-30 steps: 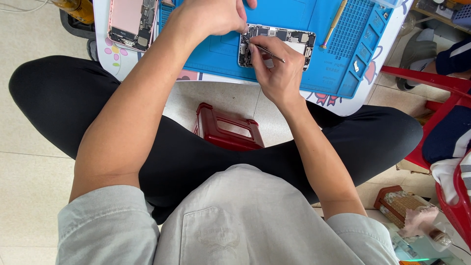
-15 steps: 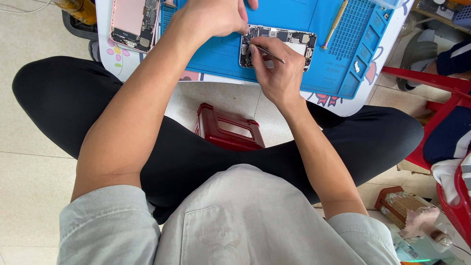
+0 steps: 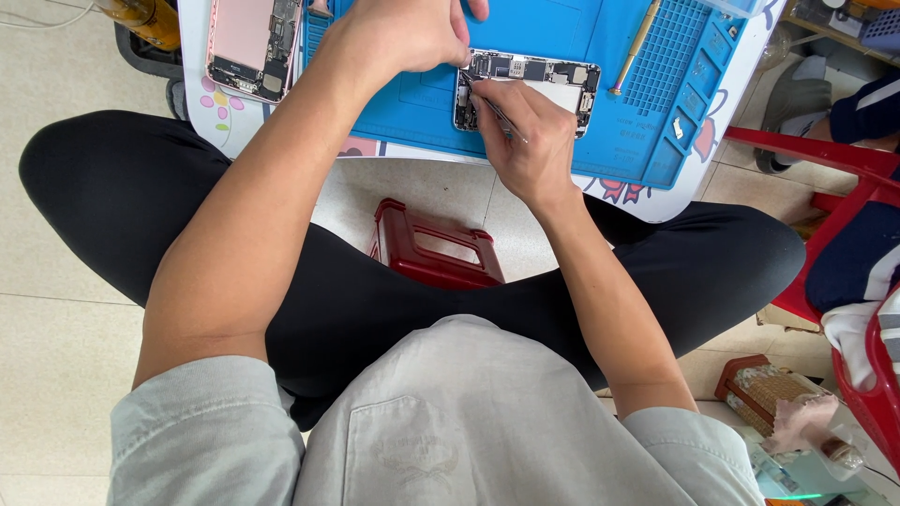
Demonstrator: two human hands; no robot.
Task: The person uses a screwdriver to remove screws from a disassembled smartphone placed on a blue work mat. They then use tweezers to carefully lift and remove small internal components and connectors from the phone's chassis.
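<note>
- A pink phone housing (image 3: 251, 45), opened with its circuitry exposed, lies at the far left of the counter (image 3: 202, 66), just beside the blue work mat (image 3: 562, 131).
- The left hand (image 3: 403, 36) is curled, fingers bent, with its fingertips touching the upper left corner of the opened phone (image 3: 525, 89).
- The opened phone lies flat on the blue work mat, near the middle, internal parts facing up.
- The right hand (image 3: 525, 141) grips thin metal tweezers (image 3: 492, 108); their tip rests on the left end of the opened phone.
- A yellow-handled tool (image 3: 637, 42) lies on the mat, right of the phone.
- A red stool (image 3: 436, 248) stands below the counter, between the person's legs.
</note>
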